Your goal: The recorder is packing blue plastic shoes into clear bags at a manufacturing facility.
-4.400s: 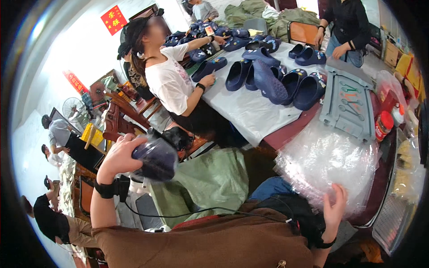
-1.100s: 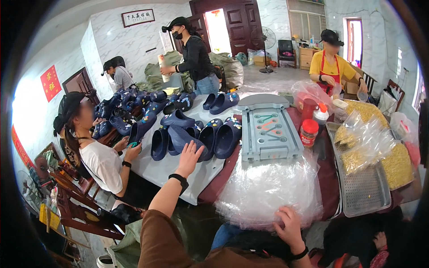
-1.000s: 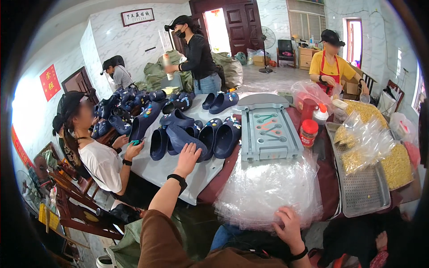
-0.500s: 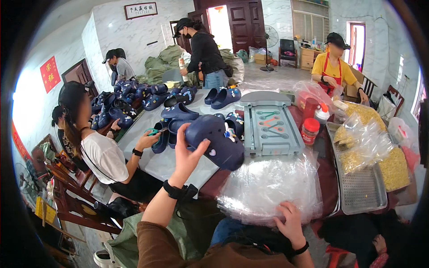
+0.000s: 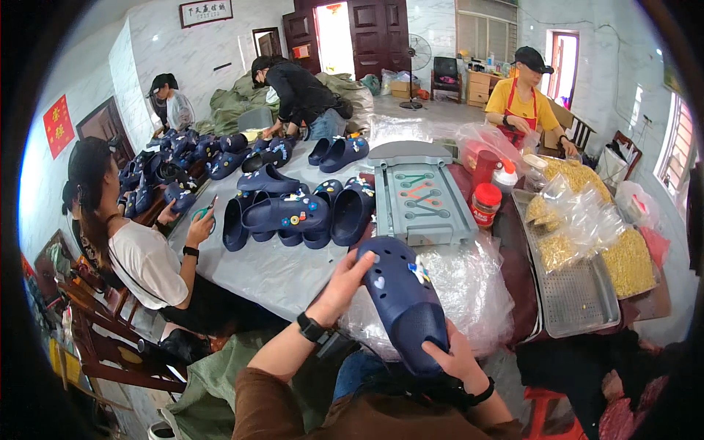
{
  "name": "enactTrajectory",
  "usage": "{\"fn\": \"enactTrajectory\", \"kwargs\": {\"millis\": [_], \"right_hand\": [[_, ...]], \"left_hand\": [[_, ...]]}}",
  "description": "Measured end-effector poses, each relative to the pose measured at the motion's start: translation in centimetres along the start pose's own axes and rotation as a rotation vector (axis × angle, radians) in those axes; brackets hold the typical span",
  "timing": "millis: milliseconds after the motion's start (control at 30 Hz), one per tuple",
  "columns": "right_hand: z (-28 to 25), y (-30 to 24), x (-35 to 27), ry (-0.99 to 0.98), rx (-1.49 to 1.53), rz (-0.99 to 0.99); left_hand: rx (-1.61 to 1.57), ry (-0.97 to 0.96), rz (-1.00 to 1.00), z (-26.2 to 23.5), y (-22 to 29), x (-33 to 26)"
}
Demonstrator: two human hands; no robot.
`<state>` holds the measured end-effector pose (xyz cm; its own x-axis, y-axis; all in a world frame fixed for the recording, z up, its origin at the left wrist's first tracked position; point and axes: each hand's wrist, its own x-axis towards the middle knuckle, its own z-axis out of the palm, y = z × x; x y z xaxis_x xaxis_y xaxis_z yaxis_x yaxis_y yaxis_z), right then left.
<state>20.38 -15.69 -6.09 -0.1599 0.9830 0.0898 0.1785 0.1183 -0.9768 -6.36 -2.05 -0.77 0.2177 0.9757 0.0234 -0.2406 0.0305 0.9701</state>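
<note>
A navy blue clog (image 5: 405, 297) with small charms on its toe is held between my two hands, toe pointing away from me. My left hand (image 5: 343, 284) grips its toe end from the left side. My right hand (image 5: 456, 357) closes on the heel end, thumb over the rim. Underneath lies a stack of clear plastic bags (image 5: 473, 293), partly covered by the clog. Left of it, on the table, several more navy clogs stand grouped, one with flower charms (image 5: 293, 214) lying across others.
A grey folding device (image 5: 422, 192) stands beyond the bags. To the right are a red-lidded jar (image 5: 485, 205) and a perforated metal tray (image 5: 579, 308) with bags of yellow pieces. Co-workers sit at left and stand at the back; one at left holds scissors (image 5: 202, 213).
The clog has come down and right, over the plastic bags, turning lengthwise. My right hand has left the bags and taken hold of its heel. The person at the back has bent down.
</note>
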Motion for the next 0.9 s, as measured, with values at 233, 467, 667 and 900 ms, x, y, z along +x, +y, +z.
{"fn": "enactTrajectory", "kwargs": {"millis": [233, 467, 667, 900], "right_hand": [[-0.1, 5.3, 0.0, 0.213, 0.157, 0.05], [-0.8, 6.4, 0.9, 0.33, 0.407, 0.131], [-1.0, 7.2, 0.3, 0.292, 0.324, 0.114], [-0.5, 8.2, 0.5, 0.251, 0.324, 0.121]], "left_hand": [[0.908, 0.622, 0.417, -11.0, -1.5, 7.8], [1.528, 0.92, 0.271, -29.0, -1.8, 10.3], [1.68, 0.78, 0.349, -30.0, -2.3, 8.2], [1.685, 0.595, 0.522, -25.4, -1.5, 4.6]]}}
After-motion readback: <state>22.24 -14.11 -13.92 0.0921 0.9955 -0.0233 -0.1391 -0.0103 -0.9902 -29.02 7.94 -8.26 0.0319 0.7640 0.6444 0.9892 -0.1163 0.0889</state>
